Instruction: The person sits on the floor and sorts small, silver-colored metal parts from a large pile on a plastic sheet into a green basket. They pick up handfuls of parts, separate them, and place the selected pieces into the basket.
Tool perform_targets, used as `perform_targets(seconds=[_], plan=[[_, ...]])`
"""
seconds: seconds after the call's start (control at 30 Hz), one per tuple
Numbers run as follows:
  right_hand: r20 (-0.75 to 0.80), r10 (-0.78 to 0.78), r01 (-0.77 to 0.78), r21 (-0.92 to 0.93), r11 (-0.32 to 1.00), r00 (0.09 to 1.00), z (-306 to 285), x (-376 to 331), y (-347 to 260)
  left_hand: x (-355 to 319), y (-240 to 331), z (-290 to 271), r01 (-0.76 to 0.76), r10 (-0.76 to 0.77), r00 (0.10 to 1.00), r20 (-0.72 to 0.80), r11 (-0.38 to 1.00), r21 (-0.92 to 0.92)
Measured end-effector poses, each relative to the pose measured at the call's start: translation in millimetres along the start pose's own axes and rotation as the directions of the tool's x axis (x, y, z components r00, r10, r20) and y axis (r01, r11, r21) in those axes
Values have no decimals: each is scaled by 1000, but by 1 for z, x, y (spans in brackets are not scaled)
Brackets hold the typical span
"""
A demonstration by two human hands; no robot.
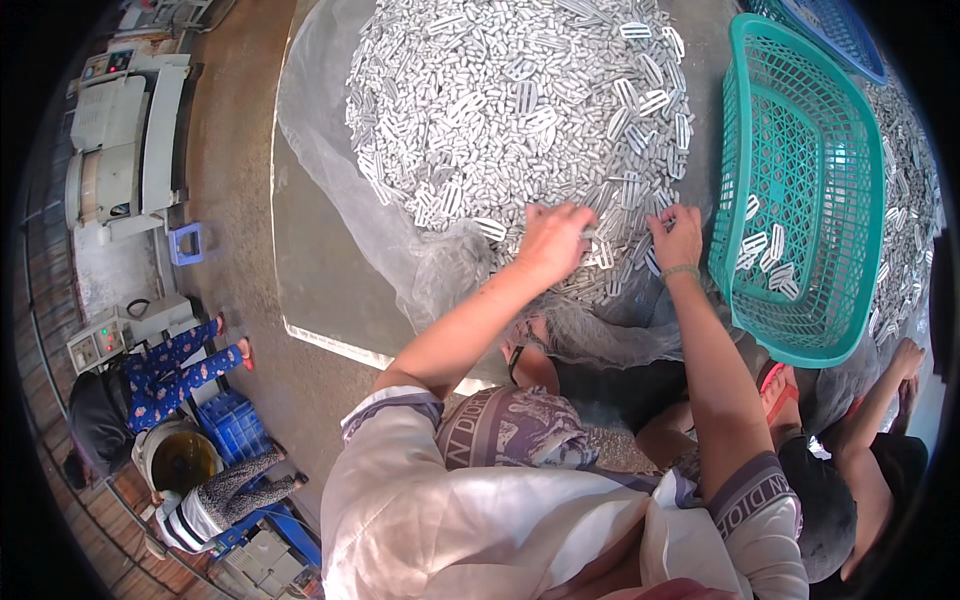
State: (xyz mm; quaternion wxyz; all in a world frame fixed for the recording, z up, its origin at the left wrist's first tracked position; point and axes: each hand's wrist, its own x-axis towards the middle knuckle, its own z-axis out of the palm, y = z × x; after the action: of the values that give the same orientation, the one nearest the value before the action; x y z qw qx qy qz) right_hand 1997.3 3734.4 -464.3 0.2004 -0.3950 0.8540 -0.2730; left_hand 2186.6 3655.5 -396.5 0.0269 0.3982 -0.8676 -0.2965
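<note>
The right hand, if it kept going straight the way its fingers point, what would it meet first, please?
The right hand points up the picture into the heap of small silvery slotted metal pieces; its fingertips already seem to touch them, so more of that heap comes first, not the teal basket beside it.

Pale short-sleeved shirt, bare forearms

The loose, whitish shirt (450,510) has purple-grey patterned cuff bands with pale lettering; a thin greenish bracelet (680,271) circles the right wrist, at one o'clock.
</note>
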Motion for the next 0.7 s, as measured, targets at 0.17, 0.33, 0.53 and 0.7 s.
perform_targets(seconds=[0.17,0.33,0.53,0.7], plan=[[-148,-84,99,102,990,985,1,6,-4,26,-32,-20,42,-102,970,-219,964,-262],[-111,201,-142,399,906,973,9,21,1,50,-25,-37,-72,10,965,-261,970,-231],[113,153,-156,21,987,982,15,22,-27,83,-8,10,-80,77,993,-84,996,-39],[221,188,-180,-53,982,957,2,21,-45,86,-6,5,41,-39,996,80,999,-22]])
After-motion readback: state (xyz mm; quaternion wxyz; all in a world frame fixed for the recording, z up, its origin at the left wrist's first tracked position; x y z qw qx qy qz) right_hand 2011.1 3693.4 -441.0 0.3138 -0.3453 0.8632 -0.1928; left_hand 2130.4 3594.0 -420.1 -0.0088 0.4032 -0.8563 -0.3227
